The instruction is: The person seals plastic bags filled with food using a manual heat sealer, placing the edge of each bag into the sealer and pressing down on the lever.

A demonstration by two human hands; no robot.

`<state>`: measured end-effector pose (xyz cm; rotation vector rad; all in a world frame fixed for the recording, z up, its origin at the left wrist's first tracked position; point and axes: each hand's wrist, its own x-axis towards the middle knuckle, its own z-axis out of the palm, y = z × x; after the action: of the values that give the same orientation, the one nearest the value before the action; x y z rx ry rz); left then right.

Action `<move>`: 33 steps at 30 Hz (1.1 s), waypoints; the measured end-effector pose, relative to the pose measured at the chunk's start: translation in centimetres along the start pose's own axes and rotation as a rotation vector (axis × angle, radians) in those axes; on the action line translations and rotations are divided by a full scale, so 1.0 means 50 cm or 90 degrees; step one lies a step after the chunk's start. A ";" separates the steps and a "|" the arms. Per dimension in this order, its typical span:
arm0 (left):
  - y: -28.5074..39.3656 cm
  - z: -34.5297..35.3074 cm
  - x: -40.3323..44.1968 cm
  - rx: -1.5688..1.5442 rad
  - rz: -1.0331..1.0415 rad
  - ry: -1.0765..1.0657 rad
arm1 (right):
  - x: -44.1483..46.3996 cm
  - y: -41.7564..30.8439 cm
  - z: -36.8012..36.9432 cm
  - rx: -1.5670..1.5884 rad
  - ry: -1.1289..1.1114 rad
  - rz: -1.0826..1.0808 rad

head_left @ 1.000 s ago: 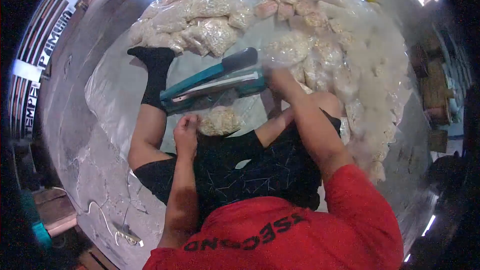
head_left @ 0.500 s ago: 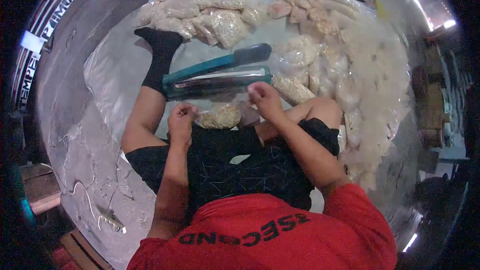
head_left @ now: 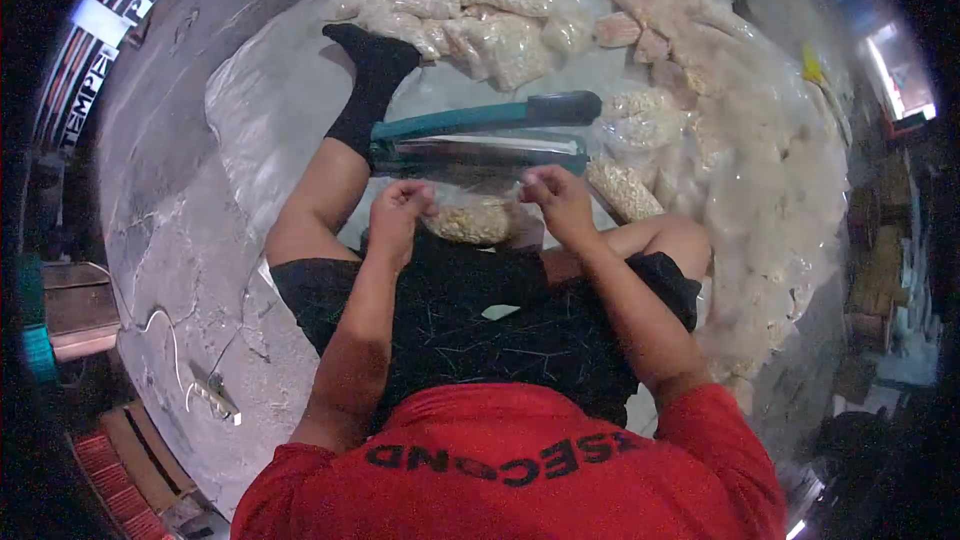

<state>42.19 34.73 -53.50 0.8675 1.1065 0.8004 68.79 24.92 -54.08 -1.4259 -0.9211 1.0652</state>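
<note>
A clear plastic bag [head_left: 468, 223] with pale, lumpy contents lies in front of my lap. My left hand [head_left: 398, 218] is closed in a pinch at the bag's left upper side. Opposite it, my right hand [head_left: 562, 206] pinches at the right upper side; the thin film between the fingers is hard to see. Just beyond both hands sits a teal impulse sealer [head_left: 490, 152]. Its long arm [head_left: 470, 120], with a dark handle end to the right, is raised above the base.
Several filled clear bags [head_left: 510, 45] are heaped at the far side, and more filled bags [head_left: 740, 190] spread along the right. My socked foot [head_left: 380, 55] rests left of the sealer. A power strip [head_left: 213, 398] with a white cable lies on the cracked floor at left.
The whole view has shifted, so the scene sits farther right. My left hand has moved slightly forward, toward the sealer. The sealer arm remains raised.
</note>
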 end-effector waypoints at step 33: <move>0.039 0.015 0.027 0.105 -0.003 -0.028 | 0.018 0.025 -0.030 -0.107 0.109 0.013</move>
<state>43.03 36.64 -52.16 1.0159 1.1465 0.6895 70.47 25.16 -55.41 -1.6408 -0.8899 0.8809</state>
